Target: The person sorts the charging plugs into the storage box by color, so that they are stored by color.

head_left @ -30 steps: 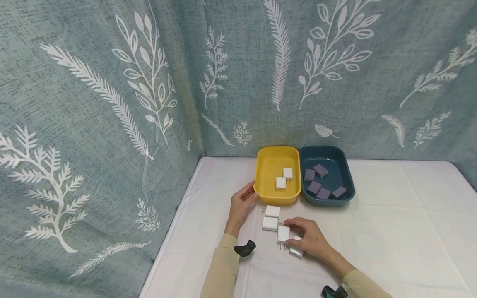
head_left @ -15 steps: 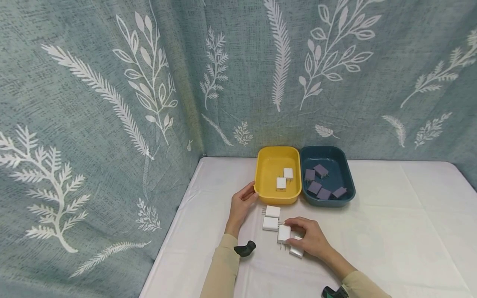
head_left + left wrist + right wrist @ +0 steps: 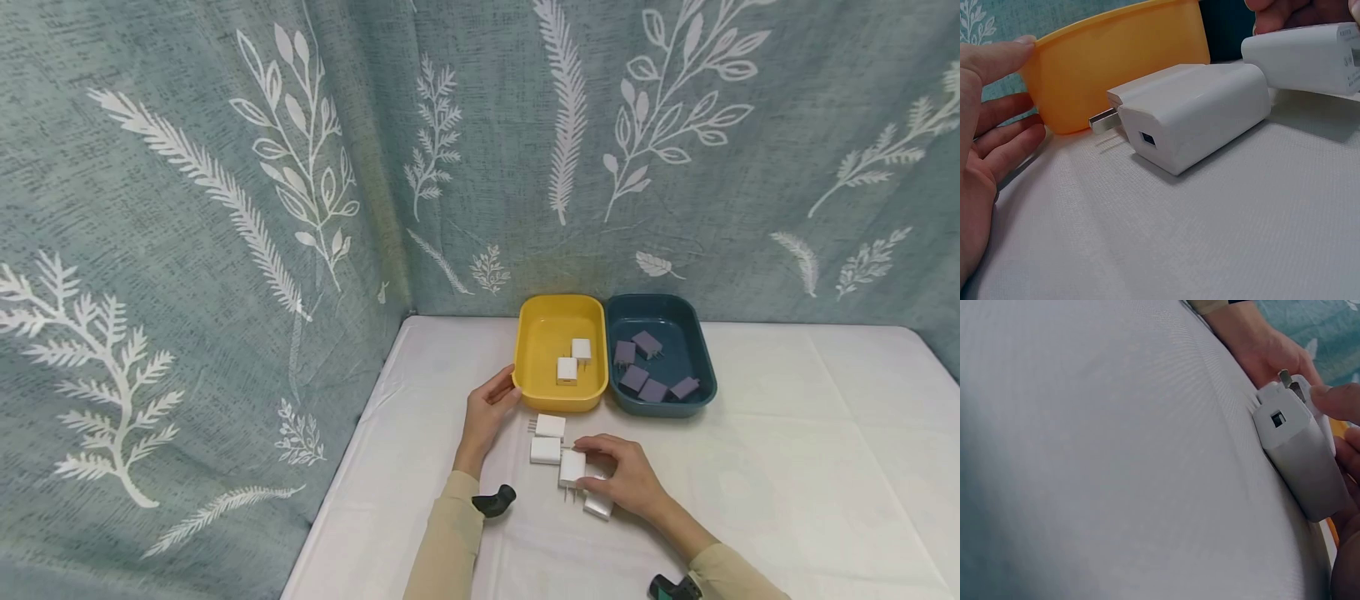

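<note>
The slack left hand [image 3: 483, 417] touched the yellow tray [image 3: 562, 403] near the back edge of the counter [image 3: 810, 433]; two white plugs [image 3: 567, 369] lay inside, three more [image 3: 545, 451] apparently remained outside, and the right hand [image 3: 621, 477] pinched another plug [image 3: 572, 468].

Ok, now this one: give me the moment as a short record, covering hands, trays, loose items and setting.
Left hand: touching the left side of the yellow tray
Right hand: pinching a white charger
Yellow tray: two white chargers inside
Blue tray: five purple chargers inside, right beside the yellow tray
Loose on the table: three white chargers, one partly hidden by the right hand in the head view
Setting: white tablecloth, blue-green leaf-print curtain
</note>
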A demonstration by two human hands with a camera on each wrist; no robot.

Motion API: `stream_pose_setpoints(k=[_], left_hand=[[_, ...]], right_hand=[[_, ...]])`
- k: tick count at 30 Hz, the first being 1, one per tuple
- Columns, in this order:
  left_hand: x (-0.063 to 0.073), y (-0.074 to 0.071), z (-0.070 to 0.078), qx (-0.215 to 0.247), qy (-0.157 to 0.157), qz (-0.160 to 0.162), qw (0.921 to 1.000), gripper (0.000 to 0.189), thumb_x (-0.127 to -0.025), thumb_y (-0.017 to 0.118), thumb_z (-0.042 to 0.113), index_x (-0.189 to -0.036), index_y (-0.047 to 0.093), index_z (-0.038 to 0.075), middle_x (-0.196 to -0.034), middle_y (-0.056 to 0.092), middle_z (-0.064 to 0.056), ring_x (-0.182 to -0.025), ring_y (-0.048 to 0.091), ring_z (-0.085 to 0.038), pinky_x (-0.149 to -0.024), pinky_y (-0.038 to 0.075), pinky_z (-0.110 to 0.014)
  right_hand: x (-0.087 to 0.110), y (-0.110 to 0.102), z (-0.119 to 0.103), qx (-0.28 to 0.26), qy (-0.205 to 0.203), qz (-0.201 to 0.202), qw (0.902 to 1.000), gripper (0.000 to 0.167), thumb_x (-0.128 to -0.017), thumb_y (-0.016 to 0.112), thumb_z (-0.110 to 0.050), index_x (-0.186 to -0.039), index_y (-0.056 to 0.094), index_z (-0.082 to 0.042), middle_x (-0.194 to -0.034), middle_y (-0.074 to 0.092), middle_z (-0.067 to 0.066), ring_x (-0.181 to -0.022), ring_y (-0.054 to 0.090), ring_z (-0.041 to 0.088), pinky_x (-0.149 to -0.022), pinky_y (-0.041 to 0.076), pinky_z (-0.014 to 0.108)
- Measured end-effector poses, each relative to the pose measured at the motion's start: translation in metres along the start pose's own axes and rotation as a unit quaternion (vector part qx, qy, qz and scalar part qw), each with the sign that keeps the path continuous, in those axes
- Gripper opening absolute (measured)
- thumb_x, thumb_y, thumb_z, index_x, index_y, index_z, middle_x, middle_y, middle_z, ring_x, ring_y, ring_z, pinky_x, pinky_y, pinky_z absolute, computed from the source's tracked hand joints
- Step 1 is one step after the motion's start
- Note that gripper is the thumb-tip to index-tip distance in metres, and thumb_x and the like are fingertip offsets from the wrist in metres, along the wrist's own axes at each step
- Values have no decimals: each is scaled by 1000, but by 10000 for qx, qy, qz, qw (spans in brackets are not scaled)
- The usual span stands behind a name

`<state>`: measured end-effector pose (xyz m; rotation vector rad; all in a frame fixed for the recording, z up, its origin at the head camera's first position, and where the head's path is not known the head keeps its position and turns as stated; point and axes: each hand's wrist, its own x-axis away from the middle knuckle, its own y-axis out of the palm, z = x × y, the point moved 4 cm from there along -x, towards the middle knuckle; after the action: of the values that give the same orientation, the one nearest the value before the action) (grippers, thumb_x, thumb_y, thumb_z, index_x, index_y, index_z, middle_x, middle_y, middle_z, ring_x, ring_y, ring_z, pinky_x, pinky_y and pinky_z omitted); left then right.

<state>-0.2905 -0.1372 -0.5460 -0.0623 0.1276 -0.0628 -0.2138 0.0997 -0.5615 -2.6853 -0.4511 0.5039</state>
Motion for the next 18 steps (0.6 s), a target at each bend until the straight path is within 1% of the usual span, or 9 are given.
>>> stream_pose_setpoints(k=[7, 11, 15, 18], left_hand=[[0, 0, 1, -84, 39, -22, 10000, 50, -92, 67, 10, -138, 53, 1, -137, 57, -22, -126, 57, -34, -98, 51, -19], [1, 0, 2, -21, 50, -26, 10000, 50, -91, 67, 9, -138, 52, -1, -137, 56, -23, -127, 56, -35, -98, 50, -18], [1, 0, 2, 7, 10, -37, 10000, 50, -92, 67, 10, -138, 52, -1, -137, 56, -23, -127, 55, -36, -98, 50, -17], [1, 0, 2, -13, 20, -39, 10000, 50, -92, 67, 9, -138, 52, -1, -137, 56, -24, -127, 56, -36, -98, 50, -17]], right_hand=[[0, -1, 0, -17, -4, 89, 10000, 46, -70, 87, -15, -112, 70, -7, -109, 72, 5, -96, 69, 16, -87, 58, 31], [-2, -2, -5, 112, 27, 206, 9997, 46, -69, 87, -12, -111, 70, -8, -109, 73, 5, -97, 69, 20, -89, 58, 33], [-4, -3, -16, 253, 58, 271, 9993, 45, -69, 86, -3, -111, 69, -2, -109, 72, 10, -97, 70, 26, -88, 58, 38], [-6, -4, -23, 138, 96, 253, 9995, 45, -69, 84, 2, -110, 68, 4, -108, 71, 16, -97, 69, 31, -88, 57, 43]])
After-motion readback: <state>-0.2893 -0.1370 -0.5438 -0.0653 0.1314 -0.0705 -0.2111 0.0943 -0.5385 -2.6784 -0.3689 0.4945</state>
